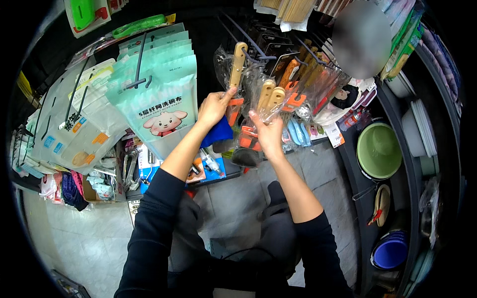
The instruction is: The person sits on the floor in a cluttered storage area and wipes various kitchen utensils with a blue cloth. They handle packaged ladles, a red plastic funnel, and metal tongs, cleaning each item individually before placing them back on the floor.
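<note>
My left hand [214, 108] has its thumb on the lower part of a light wooden handle [237, 67] of a plastic-wrapped utensil. The top of that handle is at the bent end of a metal display hook [249, 39]. In my right hand [269, 135] are wooden-handled utensils [271, 97] in clear wrap, two handle ends pointing up. Orange card sleeves [249, 138] show around their lower parts. A dark blade or pan-like part [246, 158] hangs below; I cannot tell which utensil it belongs to. Something blue [218, 133] sits beneath my left wrist.
Mint-green packs of cloths [164, 100] hang left of my hands. More packaged utensils [288, 72] hang on hooks to the right. A dark shelf [344, 167] holds a green basin [379, 151] and blue buckets [390, 250]. Grey floor tiles [234, 201] lie below.
</note>
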`<state>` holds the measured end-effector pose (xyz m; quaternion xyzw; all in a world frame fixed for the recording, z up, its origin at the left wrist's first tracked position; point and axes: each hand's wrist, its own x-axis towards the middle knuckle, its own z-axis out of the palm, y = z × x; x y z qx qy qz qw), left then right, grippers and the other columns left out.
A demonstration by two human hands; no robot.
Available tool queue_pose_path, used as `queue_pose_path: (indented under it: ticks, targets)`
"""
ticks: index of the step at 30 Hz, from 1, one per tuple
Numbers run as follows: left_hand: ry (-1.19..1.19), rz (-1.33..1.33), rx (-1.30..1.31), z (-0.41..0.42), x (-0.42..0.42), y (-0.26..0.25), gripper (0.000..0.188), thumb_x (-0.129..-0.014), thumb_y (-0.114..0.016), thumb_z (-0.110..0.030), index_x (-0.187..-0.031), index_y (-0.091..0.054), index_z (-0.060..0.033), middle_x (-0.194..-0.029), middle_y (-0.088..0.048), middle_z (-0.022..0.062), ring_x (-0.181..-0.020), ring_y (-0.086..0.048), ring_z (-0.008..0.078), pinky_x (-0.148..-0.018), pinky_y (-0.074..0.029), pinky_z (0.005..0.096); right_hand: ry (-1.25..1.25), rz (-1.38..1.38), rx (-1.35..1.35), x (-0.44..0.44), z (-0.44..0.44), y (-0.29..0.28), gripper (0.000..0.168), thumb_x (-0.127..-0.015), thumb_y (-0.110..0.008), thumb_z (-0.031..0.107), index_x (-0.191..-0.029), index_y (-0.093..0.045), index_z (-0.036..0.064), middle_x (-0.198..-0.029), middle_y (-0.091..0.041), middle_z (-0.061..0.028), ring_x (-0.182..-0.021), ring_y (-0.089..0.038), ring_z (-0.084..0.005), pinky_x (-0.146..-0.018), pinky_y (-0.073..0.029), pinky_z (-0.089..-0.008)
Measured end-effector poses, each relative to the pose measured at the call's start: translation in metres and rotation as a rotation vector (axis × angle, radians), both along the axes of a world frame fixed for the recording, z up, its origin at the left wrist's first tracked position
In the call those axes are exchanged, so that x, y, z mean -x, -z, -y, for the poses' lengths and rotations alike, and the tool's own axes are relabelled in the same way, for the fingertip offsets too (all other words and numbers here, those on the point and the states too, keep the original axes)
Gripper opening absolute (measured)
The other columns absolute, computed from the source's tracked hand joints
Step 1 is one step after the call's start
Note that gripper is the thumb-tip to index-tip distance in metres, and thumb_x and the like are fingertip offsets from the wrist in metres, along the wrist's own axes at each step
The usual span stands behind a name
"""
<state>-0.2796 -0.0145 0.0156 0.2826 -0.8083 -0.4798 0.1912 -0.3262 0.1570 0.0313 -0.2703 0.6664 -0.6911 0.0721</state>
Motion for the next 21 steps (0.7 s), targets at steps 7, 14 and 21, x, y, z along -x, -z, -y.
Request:
queue_pose_path:
  ticks: [7,14,21]
  targets:
    - [-0.203,0.015,-0.006,0.058,0.047,0.008,0.076,-0.077,-0.041,-0.075,-0.085,-0.071,-0.0062,-0.085,-0.066,0.0219,-0.089,-0.062,0.0381,-0.078,-0.046,0.0416,-0.056,-0.064,-0.057,-0.006,-0.002,0.003,0.014,-0.081,-0.069,0.009,-0.088,-0.061,-0.001,-0.079,-0.063,-0.0013,-0.071,-0.055,-0.0067,-0.065,-0.045,-0.0244]
    - [-0.469,-0.043,0.022,0.082,0.057,-0.004,0.077,-0.076,-0.045,-0.072,-0.088,-0.067,0.0003,-0.094,-0.064,0.0243,-0.096,-0.06,0.0382,-0.085,-0.044,0.0403,-0.261,0.241,-0.007,-0.01,-0.007,-0.009,0.02,-0.081,-0.069,0.01,-0.097,-0.063,0.001,-0.088,-0.064,-0.0025,-0.08,-0.057,-0.0092,-0.073,-0.046,-0.0255]
    - [-0.521,-0.215,0.364,0.03,0.012,0.006,0.088,-0.077,-0.064,-0.05,-0.133,-0.032,0.0099,-0.122,-0.049,0.0308,-0.113,-0.05,0.0399,-0.096,-0.039,0.0412,-0.337,0.266,-0.092,-0.014,-0.022,-0.028,0.028,-0.079,-0.071,0.011,-0.103,-0.062,0.0,-0.096,-0.065,-0.0051,-0.087,-0.059,-0.0111,-0.08,-0.046,-0.0272]
